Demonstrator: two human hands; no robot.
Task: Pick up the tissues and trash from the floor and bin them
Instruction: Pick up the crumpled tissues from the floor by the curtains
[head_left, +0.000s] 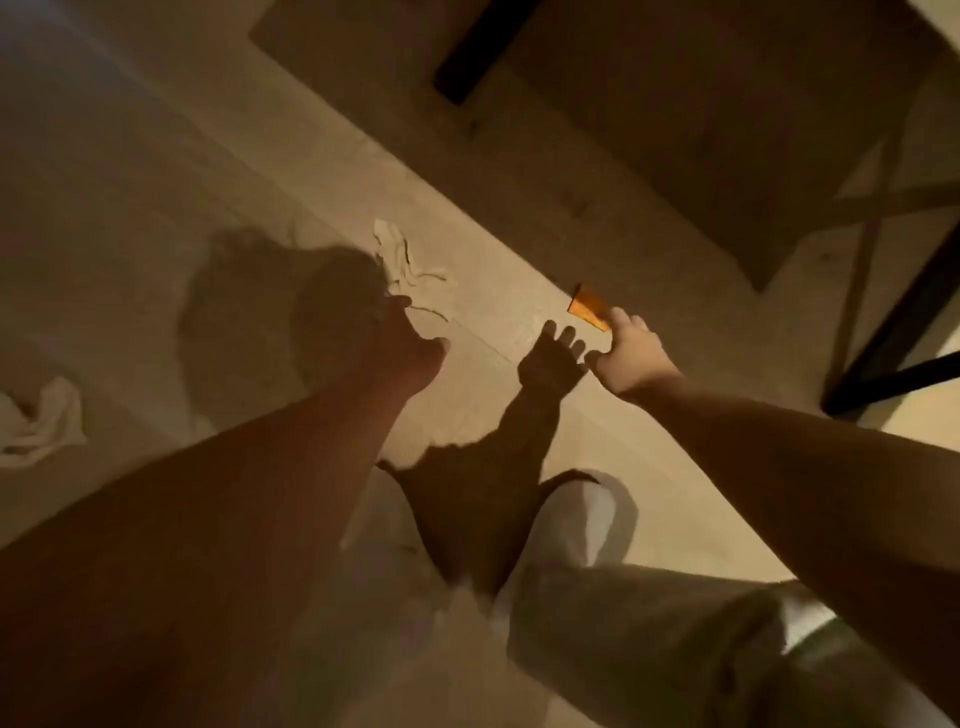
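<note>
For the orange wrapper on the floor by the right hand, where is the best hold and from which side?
Probably the near edge of the orange wrapper, where the right hand already reaches. It lies flat on the floor, so a fingertip pinch from above, lifting that edge, suits it best.

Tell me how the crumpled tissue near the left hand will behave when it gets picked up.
The tissue is probably floppy: it lies in loose folds. It likely weighs almost nothing, being thin, and should bunch easily under the left hand. It looks unlikely to roll.

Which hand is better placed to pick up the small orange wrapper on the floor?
The right hand: its fingertips already reach the small orange wrapper, while the left hand is beside the crumpled white tissue.
</note>
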